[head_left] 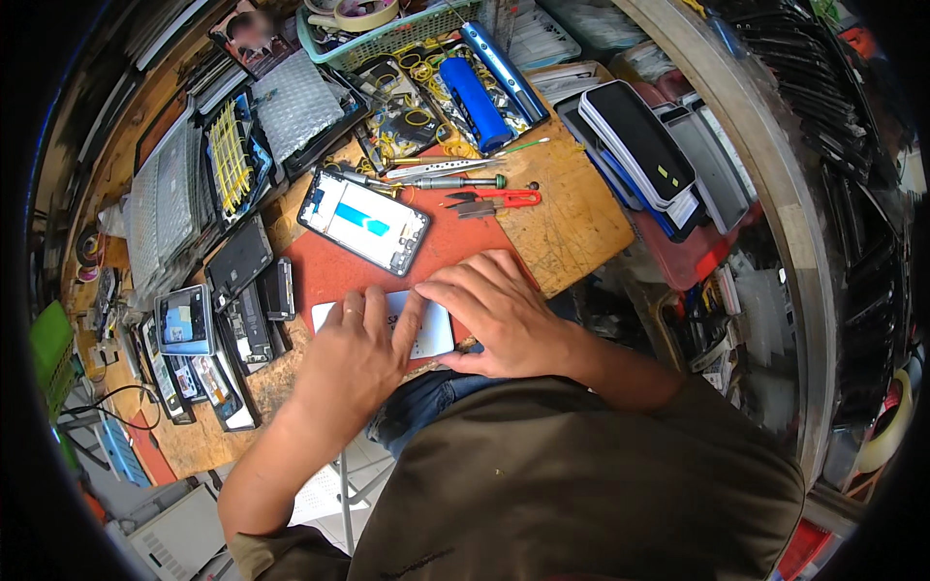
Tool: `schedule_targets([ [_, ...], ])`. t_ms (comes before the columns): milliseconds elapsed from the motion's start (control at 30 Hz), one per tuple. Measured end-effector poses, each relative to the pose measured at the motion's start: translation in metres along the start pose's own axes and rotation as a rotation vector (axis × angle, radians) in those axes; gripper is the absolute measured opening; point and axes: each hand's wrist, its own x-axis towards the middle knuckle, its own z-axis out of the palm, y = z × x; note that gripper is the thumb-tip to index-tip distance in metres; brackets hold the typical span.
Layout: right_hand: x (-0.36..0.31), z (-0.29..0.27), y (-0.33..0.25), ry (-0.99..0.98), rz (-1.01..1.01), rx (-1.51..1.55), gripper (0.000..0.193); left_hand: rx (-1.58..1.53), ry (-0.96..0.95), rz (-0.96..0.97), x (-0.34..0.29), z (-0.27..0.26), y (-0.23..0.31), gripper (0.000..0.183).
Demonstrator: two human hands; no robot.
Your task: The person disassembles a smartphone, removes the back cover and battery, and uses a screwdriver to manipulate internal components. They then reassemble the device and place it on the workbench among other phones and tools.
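Close to my body, at the near edge of a red work mat (455, 242), lies a flat white phone-sized panel (436, 331) with dark print on it. My left hand (358, 349) grips its left part, fingers curled over it and thumb along its face. At the right end my right hand (504, 320) holds it, fingertips at the top corner and thumb by the lower edge. Both hands cover much of the panel. Just beyond them rests a black-edged phone frame (363, 221), white inside with a blue strip.
Behind the mat lie red-handled snips (494, 201), tweezers (450, 168) and a screwdriver (455, 182). A blue cylinder (475, 102) sits among yellow-banded parts. Opened phones (247, 324) crowd the left; a stack of cases (639, 140) stands right. A green basket (387, 44) holds tape rolls.
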Motion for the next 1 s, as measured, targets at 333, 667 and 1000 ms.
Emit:
schedule_targets([
  [333, 0.001, 0.001, 0.001, 0.012, 0.026, -0.003, 0.105, -0.443, 0.117, -0.177, -0.016, 0.01, -0.049, 0.051],
  [667, -0.003, -0.002, -0.006, 0.005, 0.01, -0.033, 0.103, -1.751, 1.796, -0.857, -0.19, 0.045, -0.058, 0.034],
  [1000, -0.014, -0.063, 0.022, 0.233, 0.116, -0.311, 0.049, -1.479, 1.692, -1.623, -0.209, 0.106, 0.043, 0.04],
])
